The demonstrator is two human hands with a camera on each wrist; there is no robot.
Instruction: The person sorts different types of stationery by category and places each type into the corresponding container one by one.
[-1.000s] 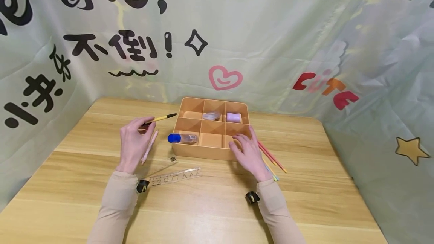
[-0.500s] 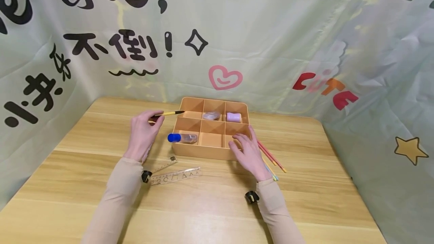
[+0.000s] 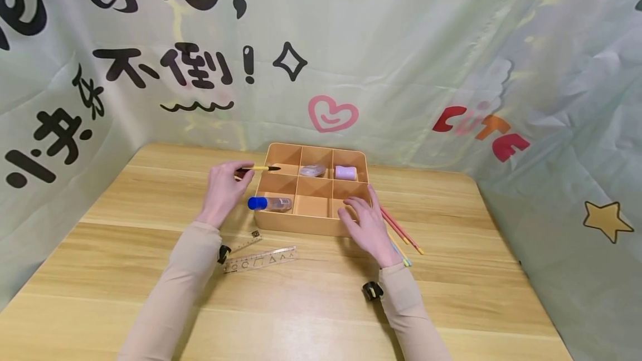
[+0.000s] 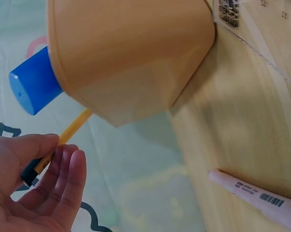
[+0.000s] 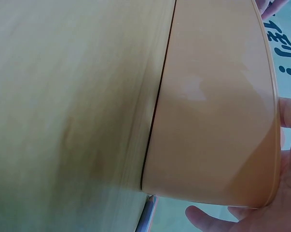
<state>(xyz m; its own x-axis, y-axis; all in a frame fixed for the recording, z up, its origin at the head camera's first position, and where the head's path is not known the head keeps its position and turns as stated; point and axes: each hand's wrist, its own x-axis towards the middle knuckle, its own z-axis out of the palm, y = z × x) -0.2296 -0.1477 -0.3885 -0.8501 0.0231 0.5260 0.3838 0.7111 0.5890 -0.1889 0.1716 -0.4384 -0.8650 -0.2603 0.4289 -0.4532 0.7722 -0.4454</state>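
Note:
In the head view, my left hand (image 3: 225,188) pinches a slim yellow pen (image 3: 262,168) with dark ends. Its dark pointed tip overlaps the back left compartment of an orange divided box (image 3: 301,224). The left wrist view shows the thumb and fingertips on the pen's yellow barrel (image 4: 75,126). My right hand (image 3: 370,232) holds the box's front right corner, with fingers on both sides of the wall. A clear bottle with a blue cap (image 3: 258,203) lies tilted over the front left compartment's wall.
A translucent lilac item (image 3: 313,170) and a purple spool-shaped item (image 3: 346,173) sit in back compartments. Two clear rulers, one a stencil ruler (image 3: 261,261), lie in front. Several pencils (image 3: 401,230) lie right of the box. A pink pen (image 4: 251,195) lies near my left hand.
My left hand has moved right with the pen, bringing its tip from left of the box to over the back left compartment. The right hand stays at the box's corner.

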